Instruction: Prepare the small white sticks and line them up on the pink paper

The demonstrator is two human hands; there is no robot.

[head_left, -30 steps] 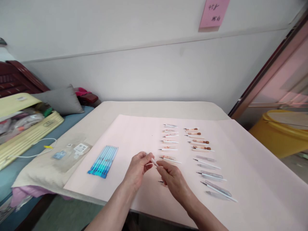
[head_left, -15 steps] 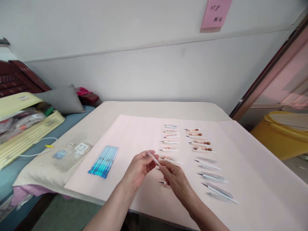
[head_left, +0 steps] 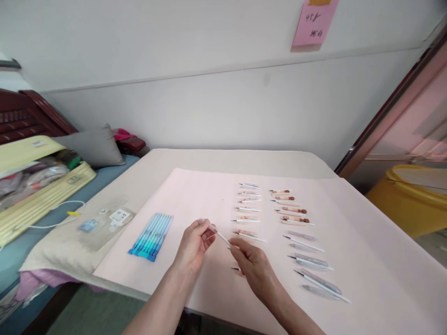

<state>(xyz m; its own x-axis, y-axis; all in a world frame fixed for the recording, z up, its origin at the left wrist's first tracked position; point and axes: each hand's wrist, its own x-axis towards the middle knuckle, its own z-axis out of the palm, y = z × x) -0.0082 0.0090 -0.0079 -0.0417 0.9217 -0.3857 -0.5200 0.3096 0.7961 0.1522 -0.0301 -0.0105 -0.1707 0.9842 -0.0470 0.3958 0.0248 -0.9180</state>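
Observation:
My left hand (head_left: 193, 243) pinches one end of a thin white pen refill (head_left: 221, 237) above the pink paper sheet (head_left: 195, 195). My right hand (head_left: 252, 264) grips the refill's other end, fingers curled. Just beyond the hands lies a column of short pen parts with refills (head_left: 247, 208), and to its right a column of brown-capped pen parts (head_left: 290, 208). Nearer on the right lie clear pen barrels with refills (head_left: 312, 263). A dark-tipped piece (head_left: 235, 268) lies on the sheet under my right hand.
A row of blue pens (head_left: 152, 229) lies left of my hands. Small plastic packets (head_left: 104, 218) sit on the beige cloth. A yellow case (head_left: 38, 186) and grey pillow (head_left: 91, 146) are at the left, a yellow bin (head_left: 412, 195) at the right, a pink note (head_left: 314, 23) on the wall.
My left hand has drawn slightly left, and more of the refill now shows between the two hands. The view has shifted a little.

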